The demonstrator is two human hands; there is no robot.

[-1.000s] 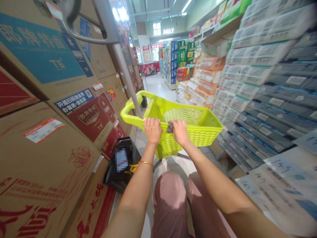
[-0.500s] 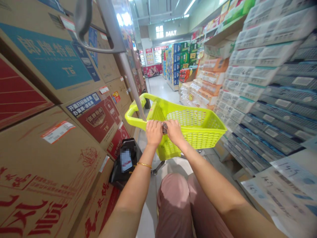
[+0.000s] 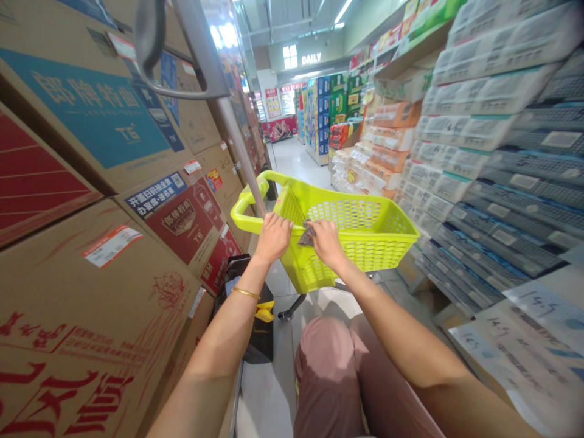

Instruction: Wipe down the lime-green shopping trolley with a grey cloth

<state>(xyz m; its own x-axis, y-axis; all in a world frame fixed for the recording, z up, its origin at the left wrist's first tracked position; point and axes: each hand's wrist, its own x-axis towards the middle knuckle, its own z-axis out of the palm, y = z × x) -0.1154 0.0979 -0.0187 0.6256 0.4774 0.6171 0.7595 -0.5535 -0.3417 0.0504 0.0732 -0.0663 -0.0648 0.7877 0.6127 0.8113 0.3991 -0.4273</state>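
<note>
A lime-green plastic shopping cart [image 3: 369,250] with lattice walls stands in front of my knees. My left hand [image 3: 274,237] is closed over its near rim, close to the handle end [image 3: 246,220]. A little to the right, my right hand [image 3: 326,241] pinches a crumpled grey-brown cloth [image 3: 306,236] against the same rim. Part of the cloth hangs over the outer side, and the rest is hidden under my fingers. Inside, the visible part of the cart shows only its green walls and floor.
Stacked cardboard cartons [image 3: 182,222] line the left side. A metal pole [image 3: 241,152] with a grey handle rises by the cart. Below my left arm stands a black container [image 3: 262,344] with something yellow [image 3: 264,311]. Packaged paper goods [image 3: 465,121] are piled on the right.
My left hand has moved left along the rim, away from my right hand. More of the cloth shows beside my right hand, which has shifted slightly right.
</note>
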